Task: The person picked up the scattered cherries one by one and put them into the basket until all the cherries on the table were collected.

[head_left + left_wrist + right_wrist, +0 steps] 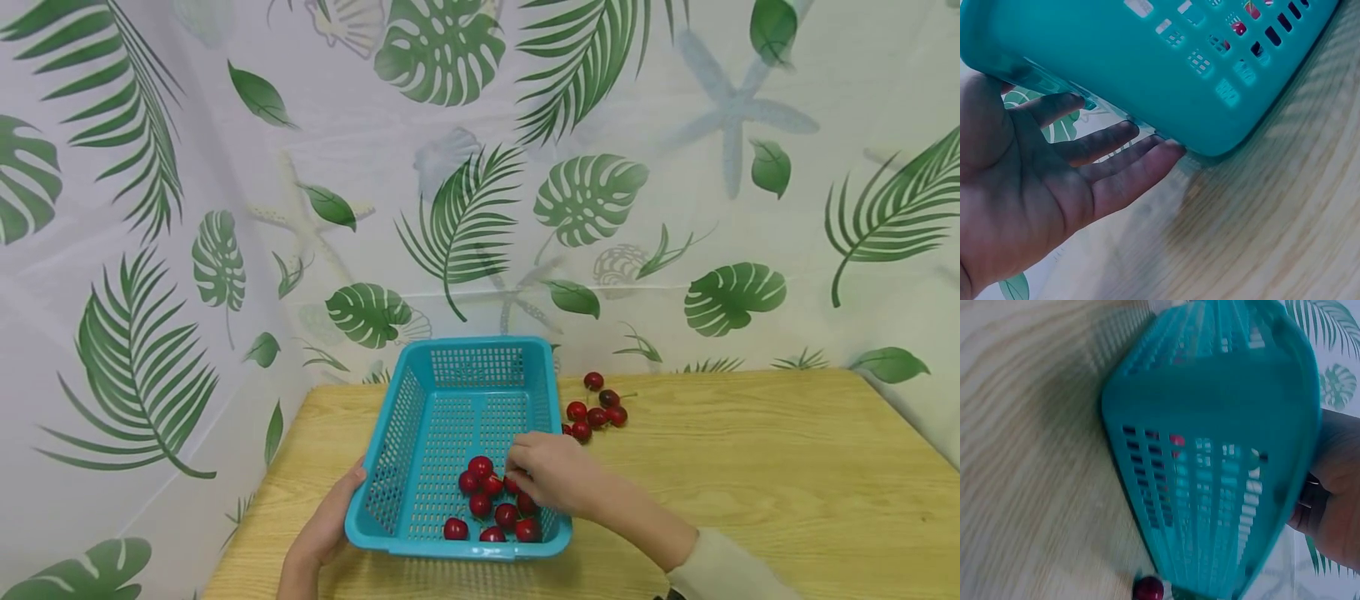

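Note:
A blue plastic basket (480, 546) with perforated sides sits on the table, several red cherries (480, 505) gathered in its near right part. My left hand (328, 515) touches the basket's left side below the rim; its fairly straight fingers (1110, 140) show in the left wrist view, the thumb mostly hidden. Over the right rim reaches my right hand (551, 471), fingers bent downward, pinching a cherry (512, 484) among the others. In the right wrist view the basket wall partly covers that hand (1340, 494).
Beyond the basket's right side lies a loose group of several cherries (597, 417) on the wooden table (750, 467), one with a stem pointing right. A leaf-patterned cloth (480, 250) hangs behind and to the left of the table. One cherry (1148, 589) lies close beside the basket.

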`<act>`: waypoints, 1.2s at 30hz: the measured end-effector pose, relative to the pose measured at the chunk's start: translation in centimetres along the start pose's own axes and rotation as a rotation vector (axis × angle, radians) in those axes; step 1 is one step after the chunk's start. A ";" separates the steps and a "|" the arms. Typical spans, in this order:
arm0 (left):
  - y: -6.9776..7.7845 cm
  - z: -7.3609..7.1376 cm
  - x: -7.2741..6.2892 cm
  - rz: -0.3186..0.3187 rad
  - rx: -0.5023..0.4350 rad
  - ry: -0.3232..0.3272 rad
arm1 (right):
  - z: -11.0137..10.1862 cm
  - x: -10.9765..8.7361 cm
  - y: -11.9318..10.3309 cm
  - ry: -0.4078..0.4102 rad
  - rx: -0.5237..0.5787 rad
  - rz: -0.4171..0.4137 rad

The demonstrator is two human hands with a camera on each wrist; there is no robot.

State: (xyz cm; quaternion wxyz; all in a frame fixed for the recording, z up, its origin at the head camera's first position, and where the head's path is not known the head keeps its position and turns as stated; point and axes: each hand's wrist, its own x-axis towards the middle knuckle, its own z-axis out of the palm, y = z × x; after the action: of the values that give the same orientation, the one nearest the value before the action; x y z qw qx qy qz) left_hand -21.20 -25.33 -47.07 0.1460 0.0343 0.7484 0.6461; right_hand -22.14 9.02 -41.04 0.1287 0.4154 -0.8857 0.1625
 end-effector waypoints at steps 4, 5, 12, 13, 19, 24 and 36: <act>0.1 0.1 0.0 0.003 -0.009 -0.008 | 1.3 1.2 -1.6 -0.065 -0.048 -0.054; 0.1 0.1 0.0 0.004 -0.011 -0.010 | 1.6 1.5 -1.9 -0.088 -0.051 -0.061; 0.0 0.2 0.2 0.018 -0.006 -0.020 | 3.5 3.2 -3.4 -0.271 -0.099 -0.038; 0.0 0.3 0.2 0.016 -0.009 -0.021 | 3.7 3.4 -3.5 -0.283 -0.115 -0.035; 0.0 0.4 0.3 0.004 -0.011 -0.019 | 4.5 3.8 -4.1 -0.304 -0.221 0.014; 0.2 0.3 0.2 0.009 -0.009 -0.013 | 4.9 4.1 -4.2 -0.325 -0.260 0.089; 0.0 -0.2 0.1 0.106 -0.068 -0.012 | 5.7 4.5 -4.2 -0.426 -0.223 0.112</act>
State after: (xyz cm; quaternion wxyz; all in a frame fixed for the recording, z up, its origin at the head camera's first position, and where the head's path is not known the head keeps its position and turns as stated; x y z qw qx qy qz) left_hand -21.33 -25.49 -47.05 0.1171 0.0730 0.7223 0.6777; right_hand -22.22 1.14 -43.85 -0.0252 0.3737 -0.9270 -0.0205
